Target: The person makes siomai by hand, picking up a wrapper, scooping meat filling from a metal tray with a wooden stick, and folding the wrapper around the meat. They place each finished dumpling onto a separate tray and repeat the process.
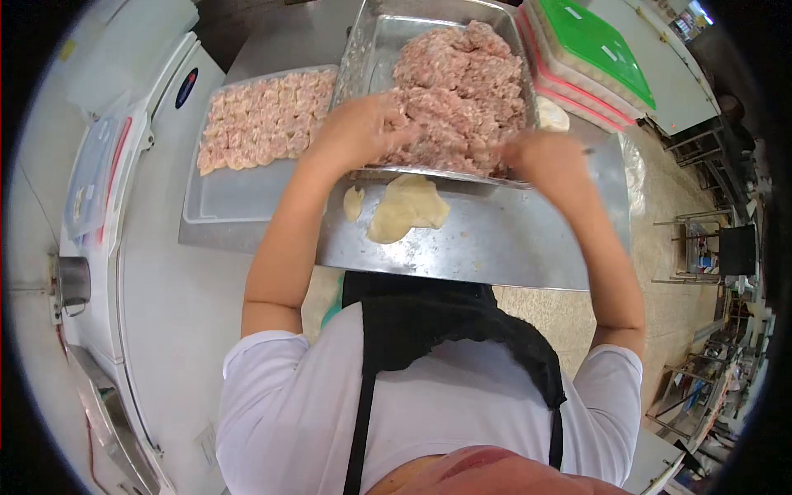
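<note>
A deep metal tray (382, 37) holds a large heap of raw minced meat (462, 91). My left hand (356, 132) is over the tray's near left corner, its curled fingers blurred; whether anything is in them does not show. At the near right corner my right hand (546, 165) looks closed, also blurred. A small dark tip sticks out on its right side, perhaps the end of a thin tool I cannot make out. Flat pieces of pale dough (406, 210) lie on the metal table in front of the tray, with a smaller dough scrap (353, 203) at their left.
A translucent plastic tray (239, 198) on the left bears rows of small filled dumplings (264, 120). Stacked containers with a green lid (590, 37) stand at the back right. Beside them lies a pale round lump (553, 115). The metal table's (511, 239) front edge runs close to my apron.
</note>
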{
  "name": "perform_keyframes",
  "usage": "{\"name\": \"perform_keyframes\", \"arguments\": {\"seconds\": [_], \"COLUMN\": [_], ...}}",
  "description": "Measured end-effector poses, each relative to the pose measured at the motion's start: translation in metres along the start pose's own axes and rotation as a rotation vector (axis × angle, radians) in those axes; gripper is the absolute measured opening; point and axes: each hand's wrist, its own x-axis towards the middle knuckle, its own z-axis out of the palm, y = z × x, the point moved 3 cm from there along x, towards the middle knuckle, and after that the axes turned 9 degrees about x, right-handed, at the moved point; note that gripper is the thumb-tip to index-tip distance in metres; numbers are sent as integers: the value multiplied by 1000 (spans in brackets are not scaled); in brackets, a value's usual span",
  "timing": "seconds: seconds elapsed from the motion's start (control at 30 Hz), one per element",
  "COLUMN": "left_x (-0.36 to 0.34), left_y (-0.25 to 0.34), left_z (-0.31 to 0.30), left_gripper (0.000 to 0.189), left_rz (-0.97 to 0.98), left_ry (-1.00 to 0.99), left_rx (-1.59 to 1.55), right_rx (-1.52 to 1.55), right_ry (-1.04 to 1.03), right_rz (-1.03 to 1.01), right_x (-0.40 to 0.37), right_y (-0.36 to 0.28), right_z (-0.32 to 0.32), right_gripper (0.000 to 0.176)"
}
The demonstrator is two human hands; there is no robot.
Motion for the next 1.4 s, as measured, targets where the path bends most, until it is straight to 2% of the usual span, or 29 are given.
{"name": "perform_keyframes", "arguments": {"seconds": [0.07,0.17,0.2,0.27,0.3,0.33,0.37,0.43,0.47,0.5,0.57,0.63,0.67,0.73,0.77,0.8,0.83,0.9,0.93,1.0,1.03,1.07,1.13,1.17,1.2,1.27,1.3,1.37,1.4], "left_x": [-8,-15,-18,-27,-33,-39,-44,-53,-56,-58,-66,-70,-70,-75,-75,-74,-74,-72,-72,-72,-73,-75,-76,-75,-73,-68,-64,-54,-50], "left_y": [6,-7,-8,-4,0,3,3,11,15,20,33,47,51,66,68,70,70,61,59,53,49,47,42,41,41,37,38,41,45], "left_z": [5,21,22,29,32,32,31,8,-1,-14,-17,6,22,60,76,82,86,92,92,82,76,69,68,70,66,53,53,56,50], "left_gripper": [52,46,51,55,54,52,52,46,46,44,42,29,29,22,22,20,18,17,16,17,20,20,25,28,28,28,28,29,29], "left_rz": [-5,-43,-15,8,-39,-88,-98,138,137,77,18,118,111,322,322,308,292,266,243,178,112,110,-83,-115,-118,-204,-202,-368,-364], "left_ry": [-74,26,15,-5,40,88,86,213,210,286,365,205,209,118,120,213,305,282,252,272,297,298,118,141,144,145,144,289,292], "left_rx": [-102,-16,-126,-237,-100,36,31,101,98,18,-68,-500,-504,-580,-582,-509,-434,-544,-653,-750,-841,-840,-1089,-1122,-1122,-1044,-1042,-1746,-1748], "right_rx": [48,43,48,-60,-55,-49,-43,18,79,79,-23,50,128,206,402,596,592,686,688,355,165,165,289,434,432,941,943,1228,1224], "right_ry": [-131,-104,-106,-47,-52,33,119,160,204,200,-120,-132,-144,-127,-112,-95,-96,84,80,68,-195,-195,-204,-186,-186,-40,-38,-93,-91], "right_rz": [0,-98,-103,-20,-24,34,88,55,33,35,-9,4,11,29,115,202,200,136,140,93,103,102,133,163,160,260,260,521,519], "right_x": [-6,-11,-11,-7,-5,-3,-2,0,-1,-1,1,-1,-2,-5,-7,-8,-8,-6,-3,4,5,1,-6,-7,-9,-15,-15,-15,-15], "right_y": [-18,-7,-2,14,16,20,23,18,15,13,9,-4,-9,-12,-7,-1,3,11,13,17,7,3,-6,-2,0,6,5,9,7], "right_z": [23,8,0,-19,-22,-26,-30,-27,-24,-8,36,33,32,35,36,37,36,27,21,2,5,12,30,30,31,35,35,36,33], "right_gripper": [20,21,21,38,38,38,38,39,40,40,41,41,42,43,43,43,43,43,43,42,42,42,46,43,43,39,39,36,36]}}
